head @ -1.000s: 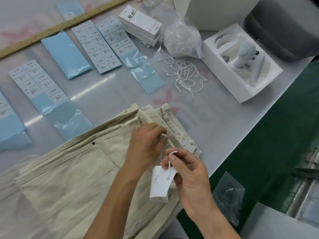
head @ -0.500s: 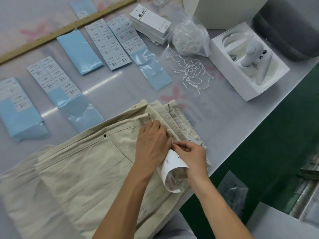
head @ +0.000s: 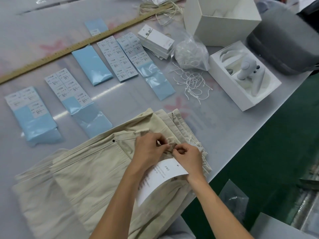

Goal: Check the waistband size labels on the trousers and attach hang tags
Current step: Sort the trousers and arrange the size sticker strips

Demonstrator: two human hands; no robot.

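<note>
Trousers: folded beige cotton trousers [head: 96,171] lie stacked on the pale grey plastic-covered surface [head: 224,135], waistband end toward the far right, legs running back to the near left.
Meeting point: both hands come together over the waistband, at what looks like a belt loop, fingertips almost touching.
Left hand: the left hand [head: 150,150] is curled, pinching at the fabric and a thin white string [head: 170,144].
Right hand: the right hand [head: 188,157] is curled too, pinching the string's other end just beside the left fingertips.
Hang tag: the white rectangular card hang tag [head: 160,180] lies directly under the right wrist, between the two forearms, its long axis slanting from near left to far right, its hole end nearest the right hand.
Nearer hand: the right, which touches or overlaps the tag; the left is just beside it.
Judgement: the coming move likely turns on closing the string through the loop, so the ends must meet in the narrow gap between the fingertips.
Spare loops: loose white string loops [head: 191,83] lie well apart, farther along the surface.
</note>
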